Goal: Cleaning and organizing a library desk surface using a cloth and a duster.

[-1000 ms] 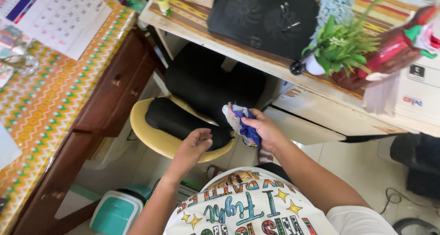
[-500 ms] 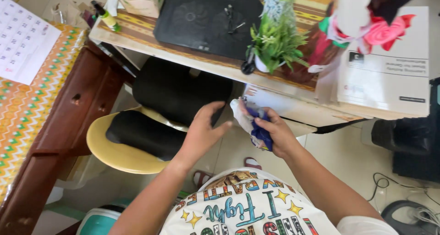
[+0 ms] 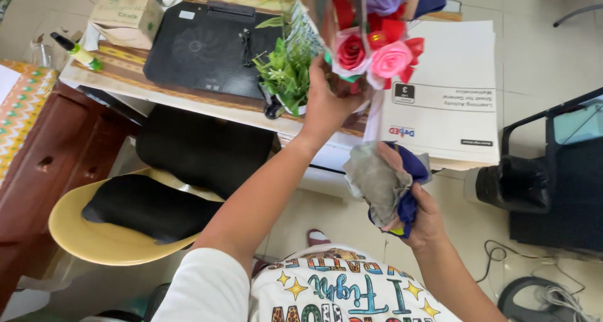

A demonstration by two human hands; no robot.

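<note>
My left hand [image 3: 326, 105] is stretched out over the desk and grips the base of a bouquet of artificial flowers [image 3: 370, 49] with red and pink roses. Right beside it on the desk stands a small green potted plant [image 3: 286, 67]. My right hand [image 3: 421, 212] is held lower, near my chest, and is closed around a crumpled grey and blue cloth [image 3: 386, 184].
A black cooling pad [image 3: 207, 49] and a cardboard box [image 3: 125, 14] lie on the desk. White printed booklets [image 3: 449, 89] are stacked at its right end. Below are a yellow chair with a black cushion [image 3: 141, 212], a wooden cabinet [image 3: 38, 165] left, and black equipment [image 3: 559, 177] right.
My left hand rose from the chair area up to the desk and took hold of the flower bouquet. My right hand kept the cloth and shifted right. The view swung right.
</note>
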